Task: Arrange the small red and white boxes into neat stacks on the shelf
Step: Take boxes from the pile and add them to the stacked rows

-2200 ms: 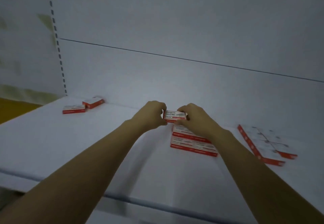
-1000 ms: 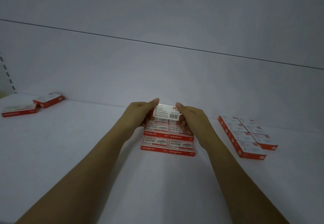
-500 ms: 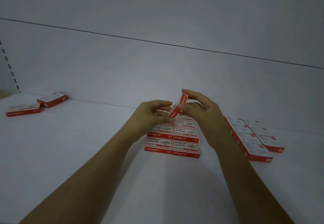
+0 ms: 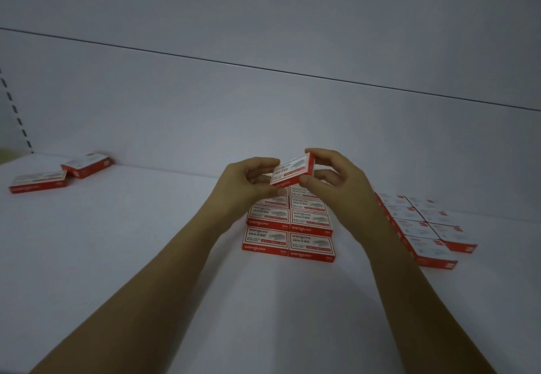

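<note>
Both hands hold one small red and white box (image 4: pixel 293 170) in the air, printed face toward me and tilted. My left hand (image 4: pixel 246 186) pinches its left end, my right hand (image 4: pixel 339 177) pinches its right end between thumb and fingers. Directly below lies a two-column group of several like boxes (image 4: pixel 288 231) flat on the white shelf (image 4: pixel 146 256); its far rows are hidden by my hands. A second two-column group (image 4: pixel 424 227) lies to the right.
Two loose boxes lie at the far left by the back wall, one flat (image 4: pixel 39 181), the other (image 4: pixel 87 164) just behind it. The shelf's back panel (image 4: pixel 263 116) rises right behind the groups. A perforated upright (image 4: pixel 16 116) stands at the left edge.
The held box was lifted off the middle group, turned on edge half a second ago, and now shows its printed face again, raised above the rows. The view shifted right.
</note>
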